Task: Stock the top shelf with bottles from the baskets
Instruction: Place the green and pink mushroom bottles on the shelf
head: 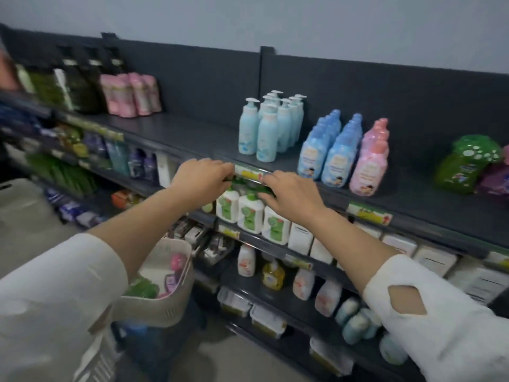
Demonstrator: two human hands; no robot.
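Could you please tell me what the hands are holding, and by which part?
A glossy green item, too blurred to identify, held by its two ends: the left hand has its grip on the left end, the right hand on the right.

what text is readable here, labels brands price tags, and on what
No text reads clearly.
Print on the shelf-edge price tags: too blurred.
Labels on the blue bottles and pink bottles: too small, blurred.
Labels on the white-and-green bottles: blurred.
Print on the green item at the shelf edge: unreadable.
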